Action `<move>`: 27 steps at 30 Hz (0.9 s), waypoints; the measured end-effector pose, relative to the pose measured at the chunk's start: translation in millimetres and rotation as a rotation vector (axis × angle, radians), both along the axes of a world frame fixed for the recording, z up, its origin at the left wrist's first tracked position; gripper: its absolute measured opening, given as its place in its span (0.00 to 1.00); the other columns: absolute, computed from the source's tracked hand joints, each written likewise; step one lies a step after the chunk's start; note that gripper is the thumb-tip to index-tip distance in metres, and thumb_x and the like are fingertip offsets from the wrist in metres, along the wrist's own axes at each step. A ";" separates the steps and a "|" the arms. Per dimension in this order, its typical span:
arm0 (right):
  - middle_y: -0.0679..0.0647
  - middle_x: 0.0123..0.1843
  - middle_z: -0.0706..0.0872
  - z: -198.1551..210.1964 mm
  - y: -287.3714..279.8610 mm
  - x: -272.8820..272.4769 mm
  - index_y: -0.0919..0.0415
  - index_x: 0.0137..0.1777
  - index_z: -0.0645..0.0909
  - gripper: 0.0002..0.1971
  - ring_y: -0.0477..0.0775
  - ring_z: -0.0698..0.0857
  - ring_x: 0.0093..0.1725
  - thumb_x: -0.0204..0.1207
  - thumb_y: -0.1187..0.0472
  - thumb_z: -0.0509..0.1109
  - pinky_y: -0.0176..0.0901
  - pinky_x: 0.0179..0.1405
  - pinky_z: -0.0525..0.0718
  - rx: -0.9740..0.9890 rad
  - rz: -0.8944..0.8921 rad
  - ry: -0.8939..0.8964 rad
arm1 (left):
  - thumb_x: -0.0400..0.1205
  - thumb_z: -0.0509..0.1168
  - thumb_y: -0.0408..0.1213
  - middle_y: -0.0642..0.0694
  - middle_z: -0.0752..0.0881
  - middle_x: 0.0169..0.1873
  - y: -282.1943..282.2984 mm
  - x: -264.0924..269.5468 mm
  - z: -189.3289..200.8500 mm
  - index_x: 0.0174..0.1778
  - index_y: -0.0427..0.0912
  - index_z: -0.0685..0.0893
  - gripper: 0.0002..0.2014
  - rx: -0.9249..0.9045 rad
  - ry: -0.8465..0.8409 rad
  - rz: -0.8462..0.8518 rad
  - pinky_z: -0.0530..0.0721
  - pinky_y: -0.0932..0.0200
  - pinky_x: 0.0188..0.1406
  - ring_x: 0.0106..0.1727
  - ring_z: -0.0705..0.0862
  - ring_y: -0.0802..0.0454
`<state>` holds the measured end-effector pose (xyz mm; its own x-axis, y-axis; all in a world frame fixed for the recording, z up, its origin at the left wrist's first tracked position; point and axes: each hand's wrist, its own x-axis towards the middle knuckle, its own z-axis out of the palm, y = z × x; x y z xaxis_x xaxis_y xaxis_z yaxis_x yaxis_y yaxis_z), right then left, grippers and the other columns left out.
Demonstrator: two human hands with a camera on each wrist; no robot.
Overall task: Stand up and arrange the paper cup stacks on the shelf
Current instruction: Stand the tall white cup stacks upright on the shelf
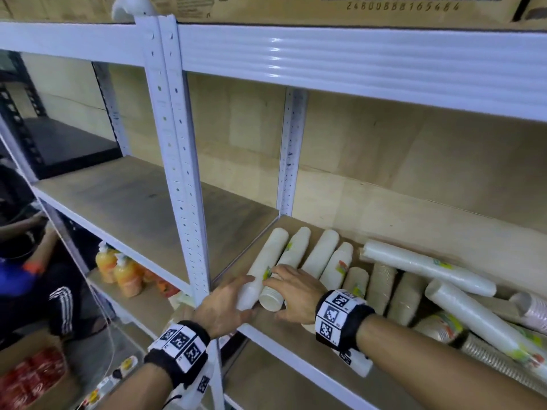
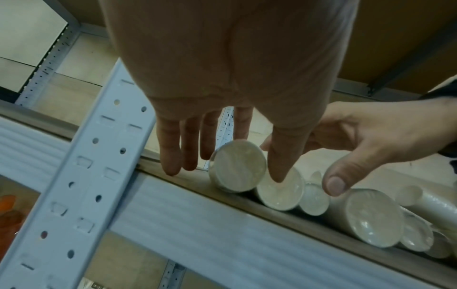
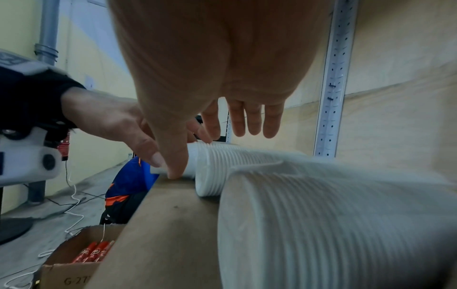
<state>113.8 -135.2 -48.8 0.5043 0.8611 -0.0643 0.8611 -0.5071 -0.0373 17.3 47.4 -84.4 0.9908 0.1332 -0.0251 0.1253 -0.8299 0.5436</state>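
Left hand (image 1: 225, 303): fingers straight, rested beside leftmost cup stack (image 1: 262, 270).
Right hand (image 1: 291, 294): fingers relaxed over second stack (image 1: 284, 270), at 3 o'clock.
Handling: probably light, crushable, slippery wrap; best held mid-length.

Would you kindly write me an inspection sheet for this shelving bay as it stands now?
Surface: wooden shelf board in a white metal rack.
Job's things: paper cup stacks all lie on their sides; none upright.
Clutter: loose stacks piled crosswise at the right.
Grippers: left hand touches the leftmost stack, fingers straight; right hand rests over the second stack, fingers relaxed.
Cables: white cord on the floor.
Surroundings: orange bottles on a lower shelf; carton of red packets; another person at left.
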 end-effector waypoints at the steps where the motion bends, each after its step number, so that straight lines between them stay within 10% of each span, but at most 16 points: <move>1: 0.54 0.75 0.69 -1.2 0.7 2.2 0.53 0.75 0.71 0.32 0.57 0.68 0.76 0.71 0.50 0.74 0.55 0.72 0.72 0.008 -0.005 0.002 | 0.71 0.72 0.54 0.55 0.74 0.70 -0.8 -0.9 -1.3 0.77 0.60 0.67 0.38 -0.016 -0.005 0.008 0.82 0.54 0.60 0.63 0.80 0.54; 14: 0.53 0.70 0.73 -11.1 -17.1 11.6 0.56 0.73 0.67 0.35 0.57 0.74 0.69 0.68 0.52 0.78 0.52 0.65 0.77 -0.024 -0.201 0.060 | 0.73 0.74 0.47 0.53 0.73 0.71 -0.4 1.2 -5.4 0.79 0.58 0.67 0.38 -0.054 -0.021 0.013 0.86 0.61 0.45 0.57 0.82 0.53; 27: 0.59 0.69 0.71 -13.3 -8.8 2.6 0.62 0.69 0.71 0.30 0.61 0.73 0.66 0.70 0.57 0.77 0.52 0.63 0.78 -0.150 -0.273 -0.129 | 0.73 0.70 0.34 0.48 0.74 0.71 -4.9 8.2 -6.9 0.79 0.53 0.69 0.36 -0.060 -0.034 0.028 0.80 0.60 0.63 0.67 0.79 0.49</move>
